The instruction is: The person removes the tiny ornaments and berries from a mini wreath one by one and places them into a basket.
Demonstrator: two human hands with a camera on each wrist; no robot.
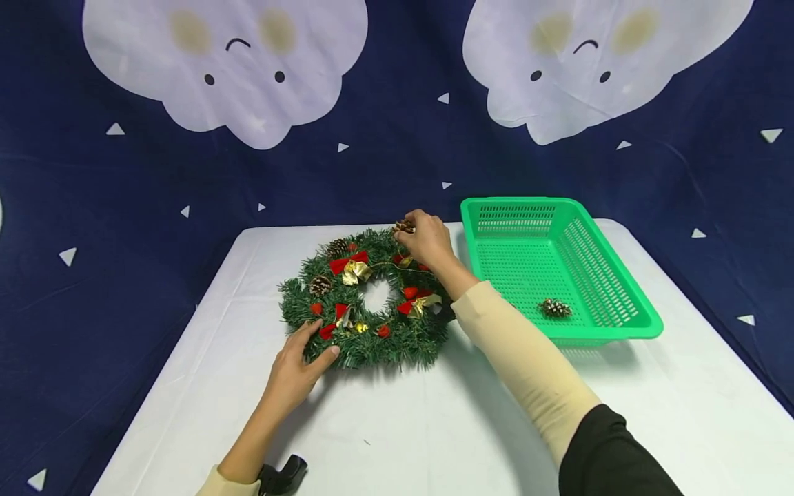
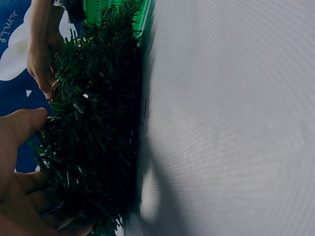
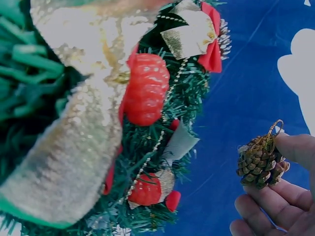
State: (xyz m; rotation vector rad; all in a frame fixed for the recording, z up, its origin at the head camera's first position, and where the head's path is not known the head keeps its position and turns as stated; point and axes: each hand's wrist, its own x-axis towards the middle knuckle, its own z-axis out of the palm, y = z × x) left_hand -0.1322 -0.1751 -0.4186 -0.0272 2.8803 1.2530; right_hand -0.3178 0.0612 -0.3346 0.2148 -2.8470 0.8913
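A green Christmas wreath with red and gold bows, red ornaments and pinecones lies on the white table. My left hand holds its near left edge; in the left wrist view the left thumb is on one side and the fingers reach around the greenery. Over the wreath's far right edge, my right hand pinches a brown pinecone with a gold loop at its top, between thumb and fingertips. From the right wrist view, this pinecone is apart from the greenery. A beaded gold string runs across the wreath.
Right of the wreath stands a green plastic basket with a single frosted pinecone inside. White cloth covers the table. Behind hangs a dark blue curtain with clouds and small triangles. A black strap device sits at the left wrist.
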